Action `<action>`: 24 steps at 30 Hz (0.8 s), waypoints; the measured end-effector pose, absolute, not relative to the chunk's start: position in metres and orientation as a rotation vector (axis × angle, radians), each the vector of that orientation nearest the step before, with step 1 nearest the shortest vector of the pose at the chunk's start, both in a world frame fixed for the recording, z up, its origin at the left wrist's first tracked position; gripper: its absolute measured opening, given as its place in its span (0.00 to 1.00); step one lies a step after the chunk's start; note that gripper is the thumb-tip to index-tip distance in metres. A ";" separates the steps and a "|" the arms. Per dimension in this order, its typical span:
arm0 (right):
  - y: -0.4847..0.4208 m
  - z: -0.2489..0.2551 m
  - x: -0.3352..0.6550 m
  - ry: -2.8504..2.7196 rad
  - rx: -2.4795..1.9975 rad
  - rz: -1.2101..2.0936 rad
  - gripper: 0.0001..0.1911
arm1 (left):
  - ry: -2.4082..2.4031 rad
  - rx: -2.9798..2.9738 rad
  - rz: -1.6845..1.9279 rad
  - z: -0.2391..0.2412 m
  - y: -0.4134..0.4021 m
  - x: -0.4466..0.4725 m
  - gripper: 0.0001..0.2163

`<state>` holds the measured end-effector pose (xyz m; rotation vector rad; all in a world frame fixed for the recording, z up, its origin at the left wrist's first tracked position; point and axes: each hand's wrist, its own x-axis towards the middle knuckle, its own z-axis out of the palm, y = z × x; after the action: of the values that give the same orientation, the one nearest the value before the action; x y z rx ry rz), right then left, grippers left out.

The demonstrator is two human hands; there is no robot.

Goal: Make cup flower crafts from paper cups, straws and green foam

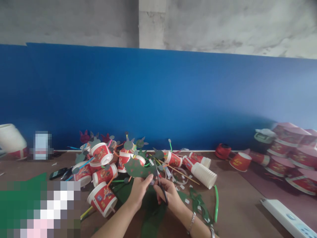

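Note:
My left hand pinches a curved dark green paper cutout with small reddish spots. In my right hand is a pair of scissors with dark handles, its blades pointing up beside the cutout's right edge. Whether the blades touch the paper I cannot tell. Below both hands lies dark green paper on the brown table. Green paper scraps and small white bits are strewn to the right of my right hand.
Left of my hands, red paper cups with coloured straws and paper shapes are heaped. A cup stack lies to the right, near a green straw. Further right are a red tape dispenser, more cups and a white power strip.

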<state>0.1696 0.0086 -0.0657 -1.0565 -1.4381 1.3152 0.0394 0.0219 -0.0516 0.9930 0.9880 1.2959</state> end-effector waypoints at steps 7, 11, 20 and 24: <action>0.010 -0.067 0.171 -1.412 -1.061 1.350 0.19 | 1.051 1.057 1.268 -0.055 0.025 0.038 0.16; 0.011 -0.068 0.172 -1.407 -1.034 1.351 0.19 | 1.036 1.086 1.225 -0.056 0.026 0.037 0.16; 0.012 -0.068 0.174 -1.422 -1.064 1.350 0.20 | 1.020 1.105 1.218 -0.057 0.030 0.032 0.16; 0.012 -0.069 0.176 -1.443 -1.075 1.352 0.21 | 0.987 1.100 1.219 -0.055 0.030 0.030 0.14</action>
<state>0.1757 0.0123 -0.0688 -1.0754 -1.4425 1.3524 0.0304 0.0302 -0.0550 1.1000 0.9874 1.2191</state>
